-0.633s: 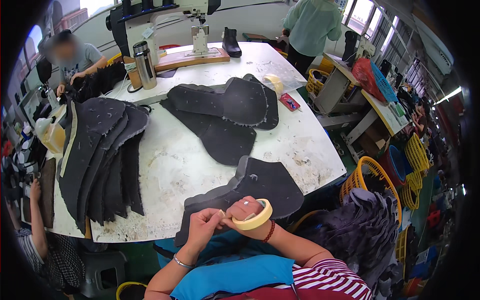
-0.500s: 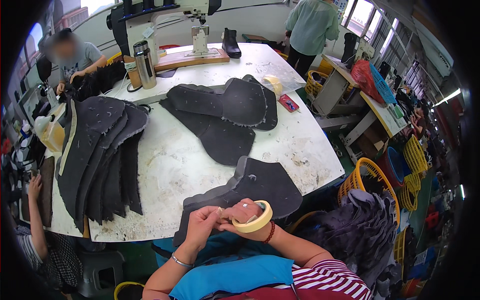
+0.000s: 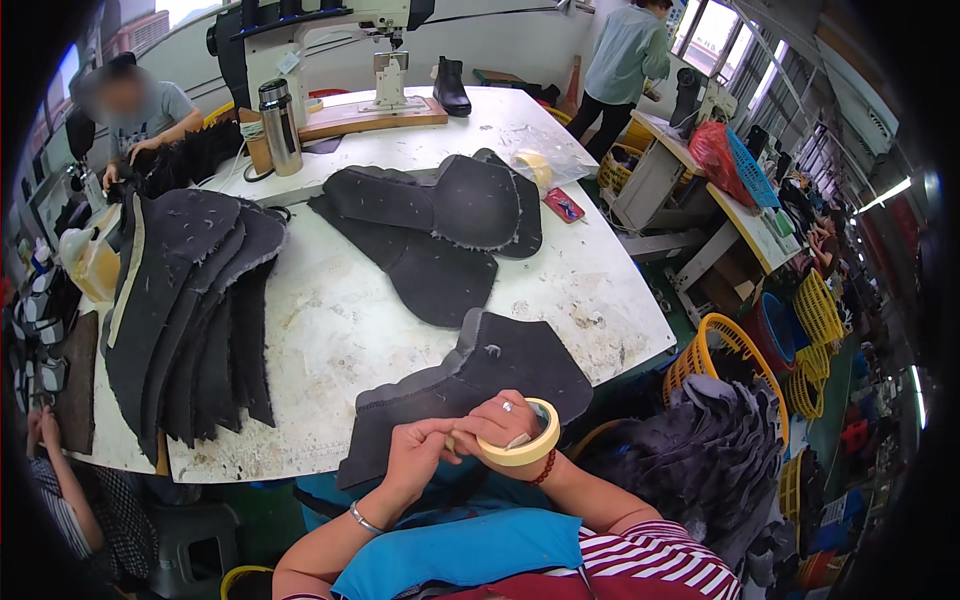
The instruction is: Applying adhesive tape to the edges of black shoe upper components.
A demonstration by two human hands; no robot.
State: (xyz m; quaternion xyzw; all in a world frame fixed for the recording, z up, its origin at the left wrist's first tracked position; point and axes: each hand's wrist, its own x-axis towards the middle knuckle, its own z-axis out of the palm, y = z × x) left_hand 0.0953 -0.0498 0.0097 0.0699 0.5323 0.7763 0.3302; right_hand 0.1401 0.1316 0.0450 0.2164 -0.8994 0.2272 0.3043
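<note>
Just past the table's front edge, my two hands meet at the fingertips. A roll of cream masking tape (image 3: 548, 440) hangs around my right hand (image 3: 492, 424), whose fingers are curled. My left hand (image 3: 412, 458) is closed in a pinch against the right fingertips; a small pale bit shows there, too small to make out. Behind my hands lies a black boot-shaped fabric piece (image 3: 500, 360) with a stitched, wavy edge, partly hidden by them. It overhangs the table's front edge.
More black pieces (image 3: 410, 270) lie mid-table, and a fuzzy-edged stack (image 3: 190, 300) lies left. Behind stand a steel flask (image 3: 280, 128), a sewing machine (image 3: 390, 75) and a black boot (image 3: 452, 88). Yellow baskets (image 3: 735, 335) and grey scraps (image 3: 700, 450) crowd the right. Other people work nearby.
My left fingers have straightened slightly against the right hand, and the tape roll has shifted a little rightward with that hand. The person at back right has stepped and turned.
</note>
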